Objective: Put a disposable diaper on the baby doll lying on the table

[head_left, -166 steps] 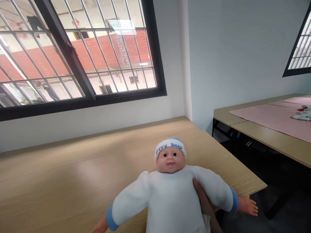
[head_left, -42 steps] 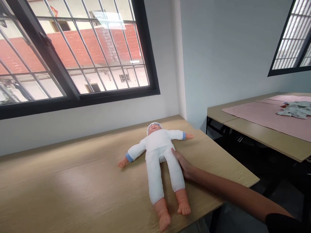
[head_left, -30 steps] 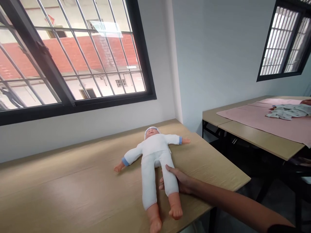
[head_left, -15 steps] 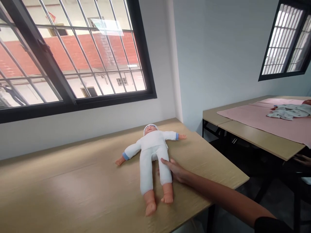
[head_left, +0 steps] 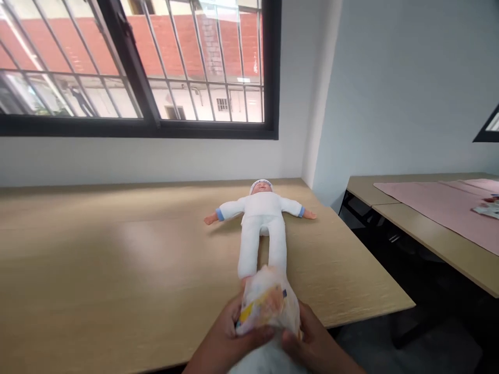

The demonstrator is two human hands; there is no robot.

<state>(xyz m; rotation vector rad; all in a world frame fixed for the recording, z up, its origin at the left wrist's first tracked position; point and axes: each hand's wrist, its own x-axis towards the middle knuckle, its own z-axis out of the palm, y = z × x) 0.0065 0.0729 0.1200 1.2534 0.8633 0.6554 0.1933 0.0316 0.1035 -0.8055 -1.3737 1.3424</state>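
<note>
Head view: a white printed bundle [head_left: 268,306], with yellow and orange patches and a small dark mark, is held up before the near edge of the table [head_left: 128,291], toward its near right corner. Its skin is crinkled and partly blurred; whether it is a packet with something inside or a single folded piece, I cannot tell.

Both hands grasp it. The left hand [head_left: 230,332] is curled round its left side, the thumb laid across the face nearest the wearer. The right hand [head_left: 312,343] closes on the right side, its thumb pointing in toward the other; most of its fingers are hidden behind the bundle. The forearms rise from the bottom of the frame and slant inward, with something pale and blurred between the wrists. Whether the bundle touches the table is unclear.

Beyond it, a doll [head_left: 263,213] lies on its back near the table's right edge, head toward the far right corner, legs side by side and pointing at the near edge, arms spread. It wears a white suit with blue cuffs and a white cap; the bundle covers most of its feet.

To the right, a second table [head_left: 362,187] carries a pink cloth [head_left: 432,202].
</note>
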